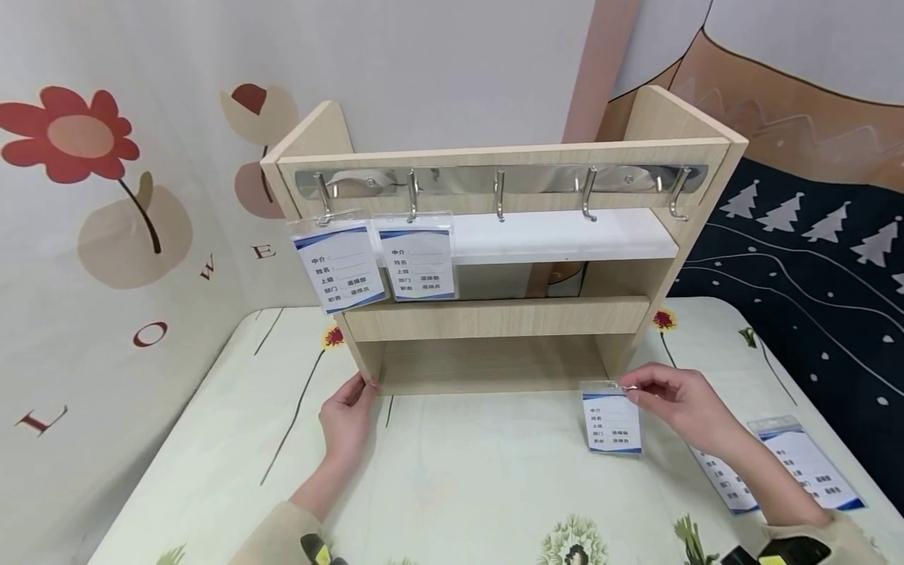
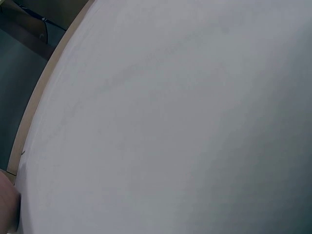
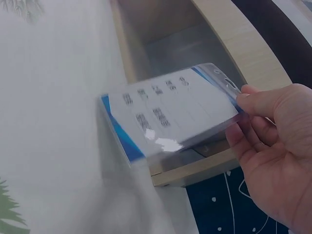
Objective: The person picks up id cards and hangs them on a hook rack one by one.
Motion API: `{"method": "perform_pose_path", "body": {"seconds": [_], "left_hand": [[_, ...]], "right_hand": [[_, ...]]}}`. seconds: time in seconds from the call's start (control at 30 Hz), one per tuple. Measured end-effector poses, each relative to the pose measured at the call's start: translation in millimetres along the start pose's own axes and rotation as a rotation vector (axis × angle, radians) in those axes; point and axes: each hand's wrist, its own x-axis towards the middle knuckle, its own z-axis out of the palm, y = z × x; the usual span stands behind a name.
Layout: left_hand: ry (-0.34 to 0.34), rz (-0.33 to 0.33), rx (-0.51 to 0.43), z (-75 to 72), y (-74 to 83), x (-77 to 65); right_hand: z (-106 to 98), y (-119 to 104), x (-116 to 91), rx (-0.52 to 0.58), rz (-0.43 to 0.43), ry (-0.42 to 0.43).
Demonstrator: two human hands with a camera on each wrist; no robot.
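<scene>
My right hand (image 1: 681, 404) pinches a clear ID badge holder (image 1: 613, 424) by its upper right corner, in front of the wooden shelf's lower right. Its white card with blue corners shows large in the right wrist view, thumb on top and fingers beneath. My left hand (image 1: 348, 420) grips the foot of the left side panel (image 1: 362, 355) of the wooden shelf (image 1: 497, 318). Two similar badge holders hang from the metal hook rail (image 1: 544, 180): one badge (image 1: 342, 267) on the leftmost hook, another badge (image 1: 415, 263) on the second. Three hooks to their right carry nothing.
Two more badge holders lie on the right of the table (image 1: 452, 471), one badge (image 1: 808, 463) beside my right forearm and the other partly under it. A flower-printed curtain (image 1: 162, 329) stands left and behind; a dark tree-patterned cloth (image 1: 812, 259) borders the right.
</scene>
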Motion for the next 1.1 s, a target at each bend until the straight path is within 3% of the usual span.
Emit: {"method": "perform_pose_path", "body": {"seconds": [0.3,0.6,1.1], "left_hand": [[-0.005,-0.002,0.009,-0.7,-0.4,-0.6],[-0.003,0.006,0.01,-1.2,0.5,-0.9],[-0.014,-0.007,0.019,-1.6,2.9,-1.8]], "right_hand": [[1.4,-2.7,0.1,0.034,-0.013,0.031],[-1.8,-10.9,3.5,-0.003,-0.039,0.037],[-12.9,-21.7,9.3,-0.082,-0.049,0.13]]}}
